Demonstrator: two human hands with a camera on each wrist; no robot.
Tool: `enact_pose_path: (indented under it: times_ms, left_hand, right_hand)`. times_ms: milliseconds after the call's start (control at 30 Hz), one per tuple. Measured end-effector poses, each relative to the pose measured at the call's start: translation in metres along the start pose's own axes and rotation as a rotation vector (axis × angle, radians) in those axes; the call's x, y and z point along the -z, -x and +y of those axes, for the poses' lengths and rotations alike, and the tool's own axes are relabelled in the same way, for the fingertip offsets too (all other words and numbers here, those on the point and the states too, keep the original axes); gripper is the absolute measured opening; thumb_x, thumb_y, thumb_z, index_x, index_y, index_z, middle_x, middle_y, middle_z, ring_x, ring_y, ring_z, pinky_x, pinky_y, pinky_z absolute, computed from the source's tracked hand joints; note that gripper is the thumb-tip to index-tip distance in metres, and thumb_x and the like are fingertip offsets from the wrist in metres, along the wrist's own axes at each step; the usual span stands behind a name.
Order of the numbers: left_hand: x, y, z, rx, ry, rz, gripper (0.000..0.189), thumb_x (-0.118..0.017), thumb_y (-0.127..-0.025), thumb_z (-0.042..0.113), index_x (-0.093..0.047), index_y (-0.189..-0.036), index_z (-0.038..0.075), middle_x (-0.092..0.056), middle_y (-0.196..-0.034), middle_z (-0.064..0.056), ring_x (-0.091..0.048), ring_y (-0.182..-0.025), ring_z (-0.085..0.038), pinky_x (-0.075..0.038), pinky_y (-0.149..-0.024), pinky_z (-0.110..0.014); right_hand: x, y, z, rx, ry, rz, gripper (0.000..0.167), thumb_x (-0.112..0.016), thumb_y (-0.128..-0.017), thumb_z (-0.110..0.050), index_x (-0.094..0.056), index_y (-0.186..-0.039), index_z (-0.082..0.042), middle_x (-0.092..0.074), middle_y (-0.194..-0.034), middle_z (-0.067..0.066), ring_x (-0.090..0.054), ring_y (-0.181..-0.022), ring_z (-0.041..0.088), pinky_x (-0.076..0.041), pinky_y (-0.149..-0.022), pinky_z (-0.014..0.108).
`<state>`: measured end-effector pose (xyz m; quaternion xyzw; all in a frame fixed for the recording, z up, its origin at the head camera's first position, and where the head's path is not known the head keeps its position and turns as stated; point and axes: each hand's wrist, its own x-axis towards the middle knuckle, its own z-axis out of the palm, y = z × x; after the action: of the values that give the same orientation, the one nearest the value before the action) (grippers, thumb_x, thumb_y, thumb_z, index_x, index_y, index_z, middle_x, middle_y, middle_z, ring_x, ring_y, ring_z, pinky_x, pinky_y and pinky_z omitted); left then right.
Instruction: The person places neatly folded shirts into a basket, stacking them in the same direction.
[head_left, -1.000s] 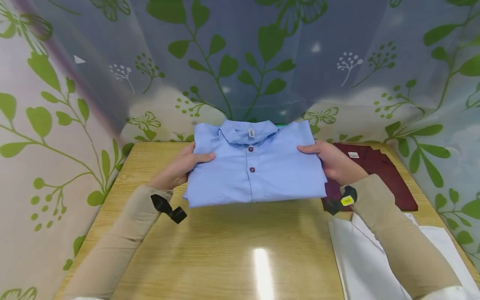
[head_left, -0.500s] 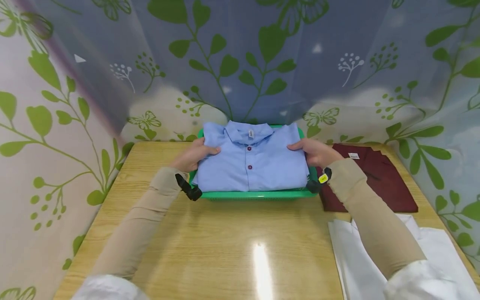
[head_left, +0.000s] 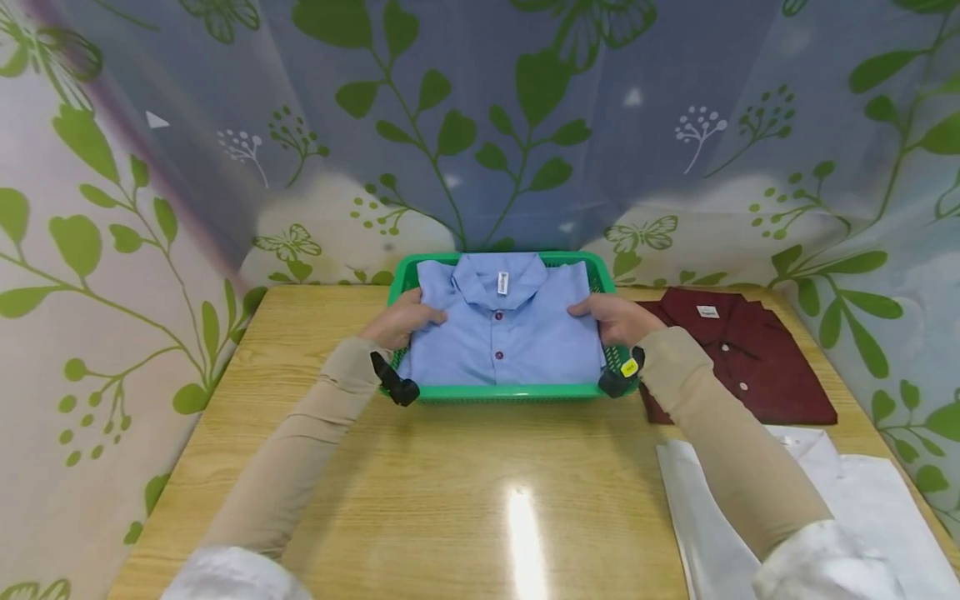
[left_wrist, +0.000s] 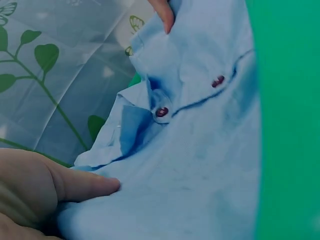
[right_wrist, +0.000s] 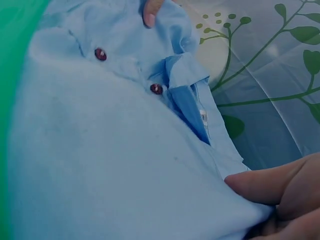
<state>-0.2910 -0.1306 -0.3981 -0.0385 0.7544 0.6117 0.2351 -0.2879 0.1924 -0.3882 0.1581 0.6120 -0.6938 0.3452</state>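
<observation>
A folded light blue shirt (head_left: 517, 346) with dark red buttons and a white collar label lies within the green plastic basket (head_left: 510, 390), its collar toward the back. My left hand (head_left: 401, 319) grips the shirt's left side, thumb on top and the other fingers hidden under the cloth. On the opposite side my right hand (head_left: 617, 318) pinches the edge in the same way. The left wrist view shows the left thumb pressed on the blue shirt (left_wrist: 200, 165) close to the collar. In the right wrist view, the right hand (right_wrist: 285, 195) holds a bunched edge.
A folded maroon shirt (head_left: 750, 358) lies on the wooden table (head_left: 420, 500) right of the basket. In front of it is a folded white shirt (head_left: 870, 508), partly covered by the right sleeve. A patterned curtain (head_left: 480, 125) hangs behind the table.
Both hands have lowered the blue shirt from above the basket down into it and moved closer together. The basket's rim, mostly covered before, now shows around the shirt.
</observation>
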Motion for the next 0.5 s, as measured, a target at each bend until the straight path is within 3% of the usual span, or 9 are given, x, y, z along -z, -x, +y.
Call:
enact_pose_path:
  times_ms: [267, 400, 500]
  left_hand:
    - [-0.0039, -0.0024, -0.0013, 0.076, 0.013, 0.022, 0.086, -0.051, -0.094, -0.009, 0.007, -0.158, 0.004, 0.005, -0.165, -0.013, -0.001, -0.15, -0.028, -0.01, -0.121, -0.039]
    - [-0.0046, -0.0013, -0.0025, 0.042, -0.021, 0.029, 0.085, -0.043, -0.09, -0.015, 0.008, -0.157, 0.0, 0.007, -0.164, -0.016, 0.002, -0.15, -0.028, -0.008, -0.12, -0.041]
    - [-0.0058, 0.0019, -0.0026, -0.009, -0.065, 0.029, 0.081, -0.034, -0.086, -0.015, 0.008, -0.154, -0.006, 0.006, -0.162, -0.021, 0.001, -0.148, -0.03, -0.007, -0.119, -0.04]
  right_hand:
    - [-0.0024, -0.002, 0.0047, -0.018, -0.006, 0.016, 0.065, -0.036, -0.106, -0.009, 0.004, -0.157, -0.008, -0.014, -0.158, 0.015, -0.037, -0.127, 0.028, -0.031, -0.112, 0.045]
    - [-0.0026, -0.0016, 0.0063, 0.006, -0.007, -0.009, 0.061, -0.032, -0.106, -0.01, 0.0, -0.158, -0.008, -0.013, -0.16, 0.012, -0.038, -0.125, 0.025, -0.032, -0.111, 0.043]
    - [-0.0014, -0.0028, 0.0082, 0.046, -0.024, -0.034, 0.059, -0.027, -0.107, -0.01, 0.001, -0.159, -0.012, -0.005, -0.163, 0.01, -0.029, -0.135, 0.025, -0.024, -0.115, 0.041]
